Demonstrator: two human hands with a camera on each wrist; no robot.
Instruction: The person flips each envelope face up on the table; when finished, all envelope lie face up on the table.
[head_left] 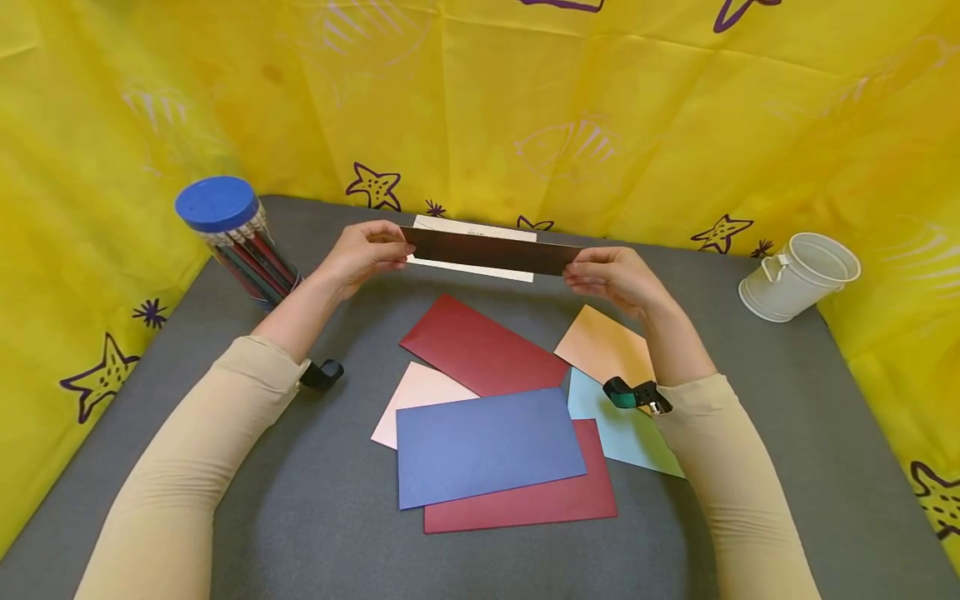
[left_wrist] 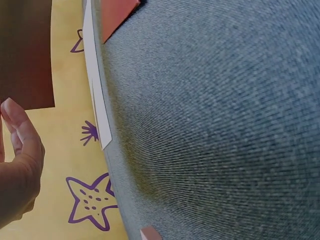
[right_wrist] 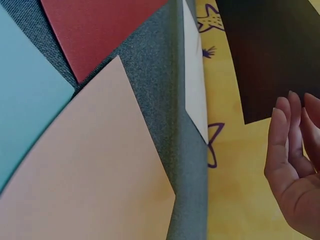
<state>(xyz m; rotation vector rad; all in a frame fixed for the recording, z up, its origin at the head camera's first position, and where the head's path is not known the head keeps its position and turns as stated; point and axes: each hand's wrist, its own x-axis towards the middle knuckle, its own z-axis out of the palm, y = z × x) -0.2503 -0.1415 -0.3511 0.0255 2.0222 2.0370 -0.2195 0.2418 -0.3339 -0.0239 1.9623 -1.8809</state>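
Both hands hold up a dark brown envelope (head_left: pixel 487 251), seen nearly edge-on in the head view, above the far part of the table. My left hand (head_left: pixel 367 254) pinches its left end between thumb and fingers. At the opposite end, my right hand (head_left: pixel 611 275) pinches it the same way. The right wrist view shows the dark envelope (right_wrist: pixel 275 60) as a flat sheet above the fingers. Behind it lies a cream envelope (head_left: pixel 472 271), partly hidden. Nearer me are a dark red envelope (head_left: pixel 480 346) and a blue envelope (head_left: pixel 487 450) overlapping others.
A second red envelope (head_left: pixel 525 508), a pink one (head_left: pixel 420 396), an orange one (head_left: pixel 603 342) and a light blue-green one (head_left: pixel 626 433) lie around the blue. A blue-lidded tub of pencils (head_left: pixel 251 254) stands left, a white metal cup (head_left: pixel 791 279) right. Yellow cloth (head_left: pixel 480 100) hangs behind.
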